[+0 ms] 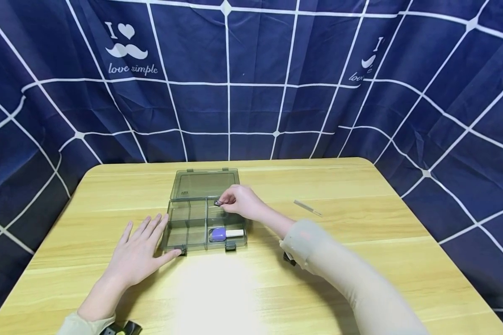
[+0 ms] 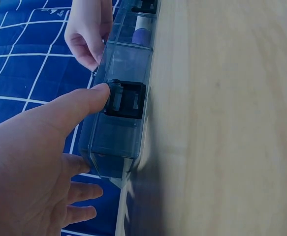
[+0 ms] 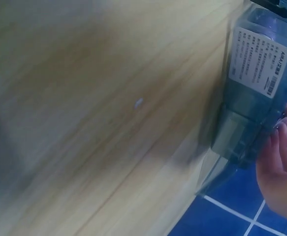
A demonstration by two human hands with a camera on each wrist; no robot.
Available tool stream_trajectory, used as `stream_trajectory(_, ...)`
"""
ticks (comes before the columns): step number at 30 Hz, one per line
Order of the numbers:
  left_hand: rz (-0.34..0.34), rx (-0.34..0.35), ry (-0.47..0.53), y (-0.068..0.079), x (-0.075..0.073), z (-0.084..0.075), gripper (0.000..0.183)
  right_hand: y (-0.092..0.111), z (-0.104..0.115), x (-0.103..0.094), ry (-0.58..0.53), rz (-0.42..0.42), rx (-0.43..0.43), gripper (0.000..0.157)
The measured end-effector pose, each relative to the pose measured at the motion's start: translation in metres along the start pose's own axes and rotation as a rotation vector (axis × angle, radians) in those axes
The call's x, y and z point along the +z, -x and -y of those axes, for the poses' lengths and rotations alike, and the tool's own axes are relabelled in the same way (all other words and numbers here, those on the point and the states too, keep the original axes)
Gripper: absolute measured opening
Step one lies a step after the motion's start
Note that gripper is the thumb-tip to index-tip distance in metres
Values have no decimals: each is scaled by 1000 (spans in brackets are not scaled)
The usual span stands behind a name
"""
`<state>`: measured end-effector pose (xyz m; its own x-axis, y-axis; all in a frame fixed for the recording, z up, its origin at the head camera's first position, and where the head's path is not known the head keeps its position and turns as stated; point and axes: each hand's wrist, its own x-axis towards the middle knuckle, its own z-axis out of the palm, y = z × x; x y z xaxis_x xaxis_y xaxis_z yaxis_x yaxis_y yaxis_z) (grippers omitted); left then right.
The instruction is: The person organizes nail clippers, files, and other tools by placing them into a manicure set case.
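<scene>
A smoky see-through compartment box (image 1: 187, 222) lies on the table with its lid (image 1: 205, 184) folded back. In its front right compartment lies a bottle of purple nail polish (image 1: 218, 234) with a white cap. My right hand (image 1: 245, 203) pinches a small dark piece (image 1: 218, 203) over the back right compartment; its kind is too small to tell. Fingers spread and straight, my left hand (image 1: 138, 256) lies along the box's left side. In the left wrist view its thumb touches the box by a black latch (image 2: 125, 99).
Right of the box, a thin whitish stick (image 1: 308, 207) lies on the wooden table (image 1: 339, 186). A second latch (image 1: 230, 246) sits on the box's front right. Blue curtains (image 1: 255, 56) with white lines stand behind the table and at both sides.
</scene>
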<state>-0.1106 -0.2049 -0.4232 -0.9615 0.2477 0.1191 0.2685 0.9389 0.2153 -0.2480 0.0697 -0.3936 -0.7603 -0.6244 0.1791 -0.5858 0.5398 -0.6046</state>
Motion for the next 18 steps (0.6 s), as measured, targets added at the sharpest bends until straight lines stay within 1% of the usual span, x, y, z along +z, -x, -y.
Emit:
stream_trajectory(7, 1, 2, -2, -1, -2, -1, 95, -5, 2, 9, 97, 63, -6, 5)
stream_trajectory(12, 3, 2, 2, -1, -4, -1, 94, -7, 2, 12, 138, 94, -12, 6)
stream_trajectory(18, 0, 3, 5, 0, -5, -1, 94, -9, 7, 13, 194, 124, 25, 5)
